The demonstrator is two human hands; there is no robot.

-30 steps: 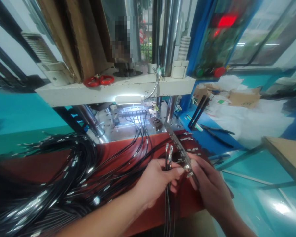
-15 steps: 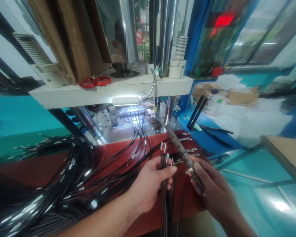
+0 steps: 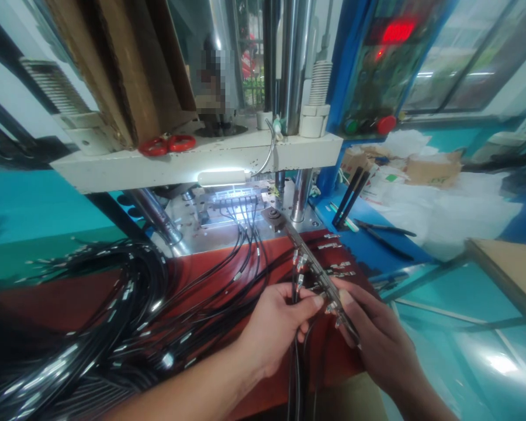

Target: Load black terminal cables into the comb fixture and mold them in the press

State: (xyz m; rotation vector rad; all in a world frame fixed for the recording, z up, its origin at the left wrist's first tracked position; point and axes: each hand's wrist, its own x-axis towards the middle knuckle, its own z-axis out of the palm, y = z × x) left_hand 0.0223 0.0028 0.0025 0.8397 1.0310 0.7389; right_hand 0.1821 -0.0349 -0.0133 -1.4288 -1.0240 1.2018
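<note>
My left hand point(image 3: 280, 324) is closed on several black cables point(image 3: 296, 368), pinching them near their metal end terminals point(image 3: 300, 280). Wrapped round a long, narrow metal bar point(image 3: 318, 270) is my right hand point(image 3: 374, 330). The bar slants from upper left to lower right, and small metal terminals point(image 3: 332, 307) sit along its near edge by my left fingertips. Whether the pinched terminal touches the bar I cannot tell. Both hands are above a reddish-brown work surface point(image 3: 201, 266), where more black cables lie.
A press with a white plate point(image 3: 228, 156) stands ahead, a lit metal mould point(image 3: 234, 202) beneath it with cables running out. Red-handled scissors point(image 3: 166, 145) lie on the plate. At left is a thick cable bundle point(image 3: 131, 292). Black pliers point(image 3: 386, 235) rest on the blue surface at right.
The bar has shifted left, toward the terminals in my left hand. My left hand has moved slightly right, so cable ends and bar are now closer together.
</note>
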